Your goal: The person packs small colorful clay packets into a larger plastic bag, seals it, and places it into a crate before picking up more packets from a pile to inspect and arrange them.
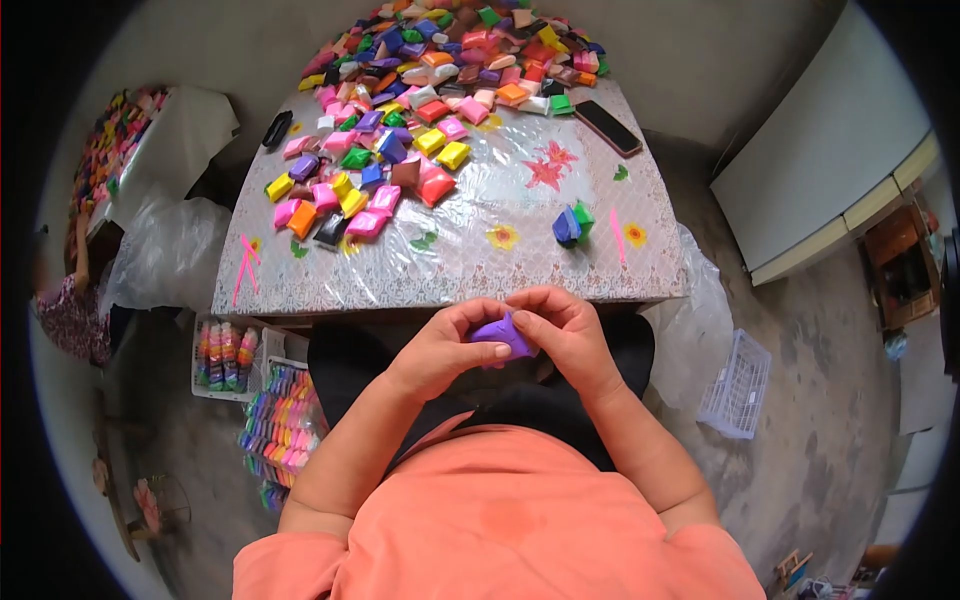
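Between my two hands, just off the table's front edge, is a small soft purple packet (508, 337), like a wrapped piece of modelling clay. The fingers and thumb of my left hand (447, 343) pinch its left side. My right hand (568, 345) grips the upper right part, with thumb and fingertips close together. Ahead on the table (465, 265) stand a blue packet (566, 228) and a green packet (584, 218), touching. A loose heap of coloured packets (400, 150) spreads over the table's left and far side.
A dark phone (607, 128) lies at the table's right edge, a black object (277, 129) at the left. Pink strips (618, 236) rest near the front. Crates of bundled packets (282, 415) stand lower left, a white basket (736, 385) right. Another person (75, 310) sits far left.
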The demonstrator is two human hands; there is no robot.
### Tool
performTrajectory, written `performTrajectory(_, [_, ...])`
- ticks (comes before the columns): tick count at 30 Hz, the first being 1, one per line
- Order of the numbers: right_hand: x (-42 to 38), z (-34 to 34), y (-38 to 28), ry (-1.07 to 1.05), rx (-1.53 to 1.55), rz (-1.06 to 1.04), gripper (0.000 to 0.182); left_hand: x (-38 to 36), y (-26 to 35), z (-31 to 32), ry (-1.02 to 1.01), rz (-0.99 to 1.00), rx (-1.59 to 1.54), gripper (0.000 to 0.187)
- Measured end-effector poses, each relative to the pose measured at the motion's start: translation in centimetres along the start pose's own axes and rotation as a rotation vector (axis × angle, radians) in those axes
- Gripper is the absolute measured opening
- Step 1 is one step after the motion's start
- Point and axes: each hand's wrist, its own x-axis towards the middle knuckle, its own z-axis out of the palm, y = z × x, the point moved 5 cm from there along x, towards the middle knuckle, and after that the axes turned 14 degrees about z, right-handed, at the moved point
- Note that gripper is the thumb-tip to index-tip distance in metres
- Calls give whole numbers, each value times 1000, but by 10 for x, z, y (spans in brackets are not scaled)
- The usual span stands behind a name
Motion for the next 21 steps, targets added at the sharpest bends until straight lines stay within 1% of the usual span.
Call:
performTrajectory(2, [4, 5, 2, -19, -18, 12, 21, -2, 5, 2, -41, 11, 44, 37])
performTrajectory(3, [7, 8, 3, -29, -19, -9, 22, -4, 6, 0, -26, 2, 42, 38])
performTrajectory(6, [12, 9, 9, 37, -67, -77, 24, -7, 4, -7, 39, 9, 5, 41])
performTrajectory(7, [11, 11, 8, 115, -5, -47, 27, -8, -3, -15, 108, 39, -53, 41])
performTrajectory(10, [10, 12, 10, 132, -1, -17, 33, -11, -7, -30, 351, 130, -254, 41])
performTrajectory(11, [9, 12, 17, 68, -19, -38, 44, -11, -8, -32, 382, 148, -306, 39])
performTrajectory(14, [0, 26, 16, 70, -303, -119, 53, -11, -12, -30, 437, 173, -409, 39])
performTrajectory(15, [-1, 28, 15, 88, -341, -145, 55, -9, -14, -28, 417, 169, -409, 39])
performTrajectory(18, [1, 25, 14, 104, -367, -210, 47, -8, -14, -23, 416, 125, -465, 35])
performTrajectory(21, [-1, 22, 11, 102, -356, -272, 38, -6, -13, -20, 414, 140, -474, 28])
